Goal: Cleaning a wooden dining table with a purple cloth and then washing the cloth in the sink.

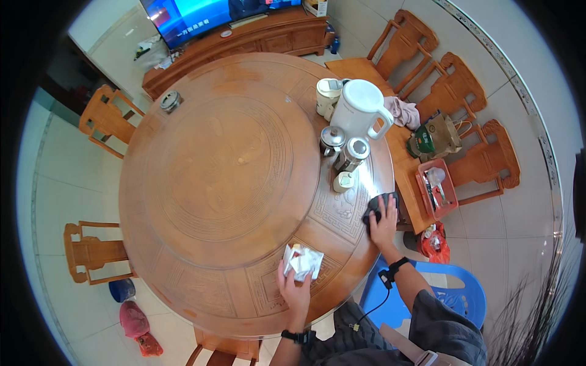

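My left hand (294, 290) grips a small white plastic packet (304, 262) at the near edge of a round carved wooden table (219, 183). Its contents are too small to tell. My right hand (383, 224) presses on a crumpled dark cloth (373, 208) at the table's right edge, fingers spread over it. Beyond the cloth stand a small pale lidded container (344, 181), a glass and steel tumbler (352, 154), a metal-lidded glass pot (332, 139), a large white pitcher (359, 107) and a cream-coloured jug (327, 94).
Wooden chairs stand around the table. A wooden bench (412, 196) at the right bears a pink basket (437, 188), a paper bag (442, 137) and a cloth (403, 112). A blue plastic chair (462, 293) is beside me. A glass ashtray-like jar (170, 101) sits at the far left table edge.
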`<state>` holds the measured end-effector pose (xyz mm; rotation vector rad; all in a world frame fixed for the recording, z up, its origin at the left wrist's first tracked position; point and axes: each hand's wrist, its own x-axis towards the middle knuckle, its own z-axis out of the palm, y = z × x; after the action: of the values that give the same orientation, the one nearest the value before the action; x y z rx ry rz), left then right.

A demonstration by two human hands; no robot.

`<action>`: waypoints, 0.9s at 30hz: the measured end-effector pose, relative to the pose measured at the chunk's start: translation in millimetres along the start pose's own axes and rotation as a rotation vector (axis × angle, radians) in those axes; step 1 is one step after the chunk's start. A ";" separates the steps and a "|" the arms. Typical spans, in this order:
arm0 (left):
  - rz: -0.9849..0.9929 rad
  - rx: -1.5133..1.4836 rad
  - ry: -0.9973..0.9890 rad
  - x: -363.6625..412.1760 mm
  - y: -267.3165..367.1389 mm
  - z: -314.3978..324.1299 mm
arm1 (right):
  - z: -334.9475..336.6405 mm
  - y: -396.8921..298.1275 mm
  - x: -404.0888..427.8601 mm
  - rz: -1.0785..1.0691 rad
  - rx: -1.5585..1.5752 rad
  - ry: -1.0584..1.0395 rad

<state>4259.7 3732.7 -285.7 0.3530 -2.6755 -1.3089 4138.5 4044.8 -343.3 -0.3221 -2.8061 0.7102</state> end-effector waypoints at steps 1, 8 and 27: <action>-0.028 -0.012 0.006 8.8 7.3 10.2 | 1.6 11.3 12.3 0.044 0.087 0.066; -0.080 0.037 -0.014 26.7 74.9 8.0 | 15.9 -1.2 16.3 -0.119 -0.064 -0.038; -0.289 -0.622 1.000 -319.9 129.0 -309.5 | 6.2 -30.8 -149.8 -0.481 0.044 -0.561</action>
<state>4619.4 3661.4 -2.2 0.9910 -1.3705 -1.4133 4274.3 3975.9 -358.3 0.6420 -3.1634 0.8369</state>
